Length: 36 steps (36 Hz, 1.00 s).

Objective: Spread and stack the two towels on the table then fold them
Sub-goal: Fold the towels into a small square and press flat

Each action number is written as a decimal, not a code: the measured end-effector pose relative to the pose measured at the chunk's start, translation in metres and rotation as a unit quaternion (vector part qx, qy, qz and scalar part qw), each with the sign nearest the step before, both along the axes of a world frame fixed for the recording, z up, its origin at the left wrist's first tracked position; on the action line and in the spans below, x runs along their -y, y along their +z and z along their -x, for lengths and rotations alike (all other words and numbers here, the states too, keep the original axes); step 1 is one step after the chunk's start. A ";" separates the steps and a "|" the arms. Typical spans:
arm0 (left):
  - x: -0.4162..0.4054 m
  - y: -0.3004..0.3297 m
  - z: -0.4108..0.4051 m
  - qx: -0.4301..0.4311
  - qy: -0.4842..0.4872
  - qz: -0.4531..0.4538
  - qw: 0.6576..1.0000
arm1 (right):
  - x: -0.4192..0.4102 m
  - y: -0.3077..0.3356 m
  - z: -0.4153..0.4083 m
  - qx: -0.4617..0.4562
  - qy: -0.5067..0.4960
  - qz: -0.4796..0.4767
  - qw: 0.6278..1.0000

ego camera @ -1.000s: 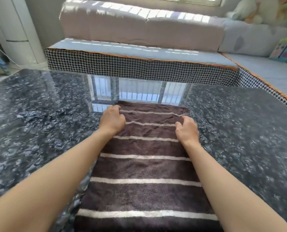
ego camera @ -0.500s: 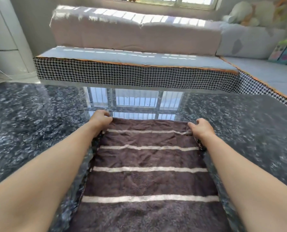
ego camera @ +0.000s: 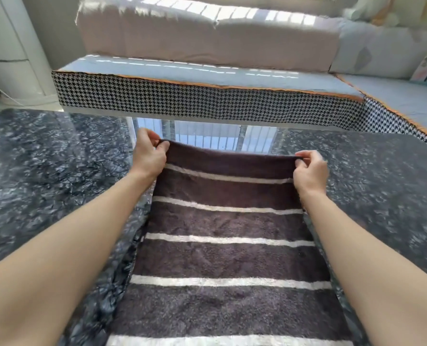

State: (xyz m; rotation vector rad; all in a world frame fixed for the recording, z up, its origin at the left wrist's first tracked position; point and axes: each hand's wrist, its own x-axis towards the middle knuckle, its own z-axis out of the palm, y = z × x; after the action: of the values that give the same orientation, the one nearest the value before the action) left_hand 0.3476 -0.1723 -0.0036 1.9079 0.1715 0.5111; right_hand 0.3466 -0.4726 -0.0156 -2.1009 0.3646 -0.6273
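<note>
Our left hand and right hand each pinch a far corner of the towel, raised off the table.

Glossy dark marbled stone table, window reflection at far edge, dark brown terry towel with white stripes lying lengthwise on it, far end lifted

A dark brown towel with thin white cross stripes lies spread lengthwise on the worktop, its far edge raised off the surface and sagging slightly mid-span.
</note>
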 end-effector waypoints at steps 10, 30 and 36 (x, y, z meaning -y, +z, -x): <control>-0.008 -0.013 -0.009 -0.063 0.046 -0.127 0.989 | -0.015 -0.011 -0.013 -0.080 0.022 0.096 0.992; 0.089 -0.043 0.085 -0.061 -0.122 -0.521 0.842 | -0.104 -0.030 0.074 -0.131 0.257 0.325 0.900; 0.057 -0.056 0.098 -0.216 -0.117 -0.495 0.834 | -0.072 -0.038 0.089 -0.273 0.205 0.367 0.865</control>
State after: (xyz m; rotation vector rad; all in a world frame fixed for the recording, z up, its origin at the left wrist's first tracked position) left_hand 0.2493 -0.2293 -0.0598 3.0051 -0.0675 -0.0669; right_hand 0.2580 -0.4009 -0.0532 -2.9681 -0.0559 0.1467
